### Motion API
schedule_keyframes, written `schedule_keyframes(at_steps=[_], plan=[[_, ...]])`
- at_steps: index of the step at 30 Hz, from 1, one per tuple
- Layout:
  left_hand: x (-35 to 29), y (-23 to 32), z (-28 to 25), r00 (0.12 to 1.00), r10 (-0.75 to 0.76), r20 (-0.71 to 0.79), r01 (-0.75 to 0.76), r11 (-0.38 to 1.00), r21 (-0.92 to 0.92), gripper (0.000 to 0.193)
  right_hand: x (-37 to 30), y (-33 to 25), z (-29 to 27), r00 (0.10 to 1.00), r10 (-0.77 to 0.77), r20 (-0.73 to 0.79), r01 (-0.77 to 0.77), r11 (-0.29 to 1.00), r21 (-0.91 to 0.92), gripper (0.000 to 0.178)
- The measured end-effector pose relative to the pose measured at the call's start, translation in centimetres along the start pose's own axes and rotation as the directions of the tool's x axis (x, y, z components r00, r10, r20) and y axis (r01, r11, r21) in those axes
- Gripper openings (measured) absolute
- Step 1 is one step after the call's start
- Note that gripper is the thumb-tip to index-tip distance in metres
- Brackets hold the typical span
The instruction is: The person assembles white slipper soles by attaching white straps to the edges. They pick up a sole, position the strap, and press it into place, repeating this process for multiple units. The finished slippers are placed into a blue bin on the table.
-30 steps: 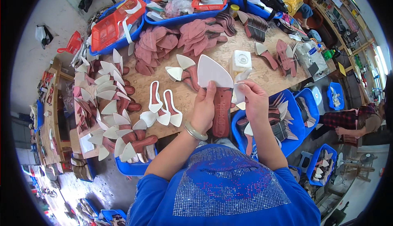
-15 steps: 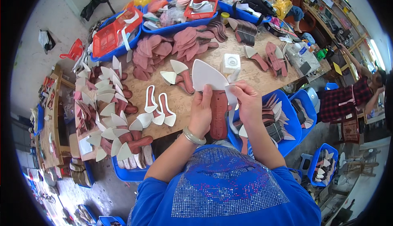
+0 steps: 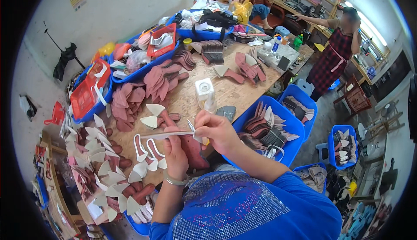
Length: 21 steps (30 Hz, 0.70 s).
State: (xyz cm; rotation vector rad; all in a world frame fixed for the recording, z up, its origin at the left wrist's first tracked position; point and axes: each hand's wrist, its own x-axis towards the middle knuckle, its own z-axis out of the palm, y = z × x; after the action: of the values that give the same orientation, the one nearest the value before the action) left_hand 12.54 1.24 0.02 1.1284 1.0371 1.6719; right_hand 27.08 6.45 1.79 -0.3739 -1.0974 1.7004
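Observation:
My left hand [image 3: 176, 156], a bangle on its wrist, is closed around a reddish-brown shoe insole [image 3: 194, 153]. The insole's whitish toe end is turned nearly edge-on, a thin band across the fingertips. At that edge my right hand [image 3: 220, 131] pinches a thin, pale, pointed piece [image 3: 191, 125]; its exact kind is unclear. Just beyond my right hand stands a white block-shaped container [image 3: 203, 88] with a round opening. Left of my hands lie white shoe-shaped frames [image 3: 150, 153] and a pair of insoles with cream toe tips [image 3: 156, 116].
Piled insoles with pale tips [image 3: 104, 166] crowd the table's left side. Reddish insoles [image 3: 160, 81] are heaped farther back, before blue bins [image 3: 143, 66]. At my right stands a blue bin [image 3: 292, 142] of insoles. A person in a checked apron [image 3: 332, 57] stands beyond; another sits farther back.
My view has swung right. The insole has tipped from facing me to nearly edge-on, and my right hand has moved across the toe edge. The standing person is more upright in view.

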Motion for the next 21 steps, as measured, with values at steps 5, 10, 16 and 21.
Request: schedule_keyframes(at_steps=[5,10,16,21], plan=[[0.6,0.7,-0.7,0.995,0.056,0.077,-0.063,0.994,0.094,0.015,0.4,-3.3,1.4,0.831,-0.471,0.295,0.492,0.377,-0.785,0.018],[1.8,0.5,-0.7,0.987,0.098,0.130,-0.080,0.988,-0.134,0.054,1.7,-3.6,1.8,0.772,-0.486,0.410,0.574,0.255,-0.778,0.020],[1.4,1.9,1.5,0.991,0.048,0.127,-0.013,0.965,-0.263,0.098,3.5,-2.1,2.5,0.811,-0.452,0.372,0.571,0.469,-0.674,0.014],[2.8,2.5,0.0,0.988,0.078,0.130,-0.060,0.989,-0.134,0.100,4.8,0.2,3.9,0.895,-0.312,0.319,0.431,0.790,-0.436,0.018]])
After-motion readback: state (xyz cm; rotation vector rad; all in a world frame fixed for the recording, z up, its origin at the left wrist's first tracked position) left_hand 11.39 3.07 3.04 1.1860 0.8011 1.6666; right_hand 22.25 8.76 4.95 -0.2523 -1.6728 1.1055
